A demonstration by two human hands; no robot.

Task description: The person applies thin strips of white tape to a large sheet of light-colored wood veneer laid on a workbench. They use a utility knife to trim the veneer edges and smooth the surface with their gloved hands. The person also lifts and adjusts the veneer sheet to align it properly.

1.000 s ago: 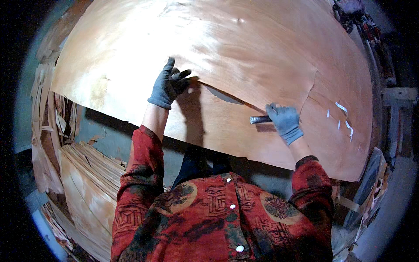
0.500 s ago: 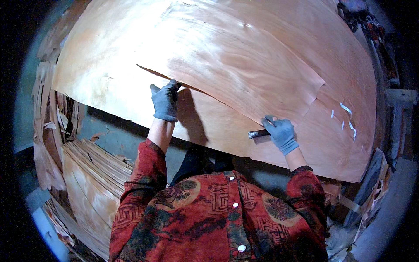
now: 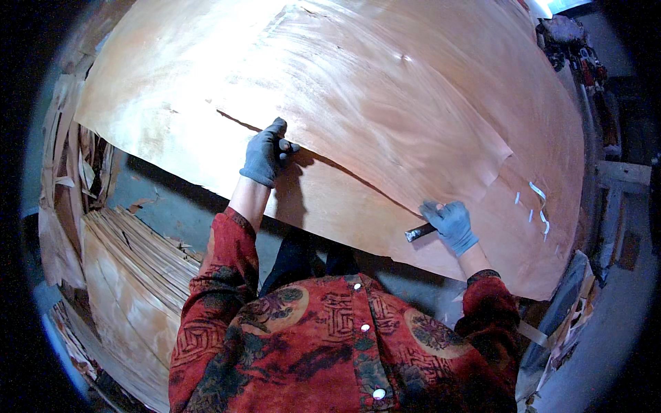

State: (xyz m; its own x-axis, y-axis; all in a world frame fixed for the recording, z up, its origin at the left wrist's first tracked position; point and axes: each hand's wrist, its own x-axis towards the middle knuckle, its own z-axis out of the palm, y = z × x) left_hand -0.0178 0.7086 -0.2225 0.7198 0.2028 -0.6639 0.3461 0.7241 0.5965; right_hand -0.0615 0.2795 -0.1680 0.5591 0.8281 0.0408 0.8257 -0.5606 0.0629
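A large pale wood veneer sheet (image 3: 385, 117) lies over a wider veneer layer (image 3: 344, 199), its near edge running diagonally from upper left to lower right. My left hand (image 3: 261, 153), in a grey glove, pinches that edge near its left part, where a dark gap shows underneath. At the right end of the edge, my right hand (image 3: 453, 227), also gloved in grey, is closed round a short tool with a dark handle (image 3: 421, 232). The handle's butt points left toward me; the tool's working end is hidden by the hand.
White strips (image 3: 540, 199) lie on the veneer at the right. Below left stands a stack of veneer sheets (image 3: 138, 261), with torn veneer scraps (image 3: 69, 179) beside it. More scraps (image 3: 571, 327) are at the lower right. The veneer layer's near edge overhangs the floor before me.
The whole view has tilted slightly. My left fingers have slid a little right and curled onto the sheet's edge. The right hand still holds the tool near the same spot, its handle turned a little.
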